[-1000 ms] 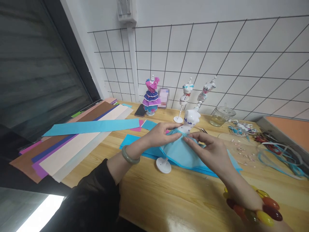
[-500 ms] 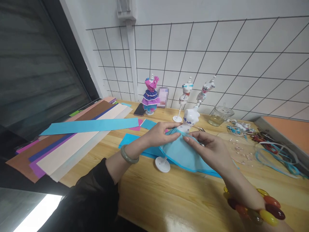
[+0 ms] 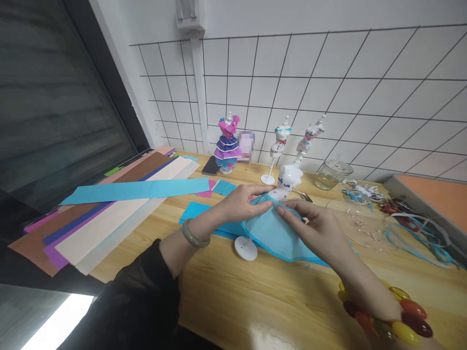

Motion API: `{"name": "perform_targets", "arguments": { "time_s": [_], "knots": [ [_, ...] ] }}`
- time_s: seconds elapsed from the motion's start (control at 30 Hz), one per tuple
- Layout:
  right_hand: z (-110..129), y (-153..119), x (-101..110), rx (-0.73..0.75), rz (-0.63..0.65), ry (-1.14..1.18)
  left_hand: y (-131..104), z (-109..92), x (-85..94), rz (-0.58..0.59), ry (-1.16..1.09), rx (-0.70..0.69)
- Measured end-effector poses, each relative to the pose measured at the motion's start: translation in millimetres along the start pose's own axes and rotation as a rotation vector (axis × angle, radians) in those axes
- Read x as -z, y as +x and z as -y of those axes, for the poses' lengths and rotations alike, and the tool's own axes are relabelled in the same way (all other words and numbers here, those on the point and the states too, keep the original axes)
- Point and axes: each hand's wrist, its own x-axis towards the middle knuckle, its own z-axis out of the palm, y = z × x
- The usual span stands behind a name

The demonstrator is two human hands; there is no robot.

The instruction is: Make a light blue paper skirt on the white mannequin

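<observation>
A small white mannequin (image 3: 290, 176) with a purple pattern across its bust leans to the right, its round base (image 3: 245, 248) low on the near side. A light blue skirt piece (image 3: 272, 227) with a brighter blue edge spreads from its waist. My left hand (image 3: 242, 203) pinches the skirt's top edge at the left of the waist, between thumb and fingers. On the right side of the waist, my right hand (image 3: 315, 221) grips the same edge with thumb and forefinger. Blue sheets (image 3: 197, 212) lie under and behind the left wrist.
Long coloured strips (image 3: 120, 209) lie at the left. Behind stand a dressed mannequin (image 3: 227, 146), two bare-skirted mannequins (image 3: 280, 141) and a glass jar (image 3: 332, 174). A phone (image 3: 210, 166) lies at the back. Beads, cords (image 3: 419, 236) and a grey-edged tray (image 3: 408, 194) are at the right.
The mannequin's upper body and the skirt have shifted very slightly. My right hand has moved a little, still holding the skirt edge; my left hand is almost unmoved.
</observation>
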Motion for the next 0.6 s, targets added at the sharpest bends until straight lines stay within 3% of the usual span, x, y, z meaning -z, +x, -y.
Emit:
{"name": "perform_targets", "arguments": {
  "time_s": [0.2, 0.6],
  "knots": [
    [-1.5, 0.8, 0.4, -0.008, 0.023, 0.022, -0.9, -3.2, 0.3, 0.021, -0.004, 0.003],
    [1.3, 4.9, -6.3, -0.216, -0.069, 0.261, -2.0, -6.2, -0.9, 0.026, -0.003, -0.017]
  ]
}}
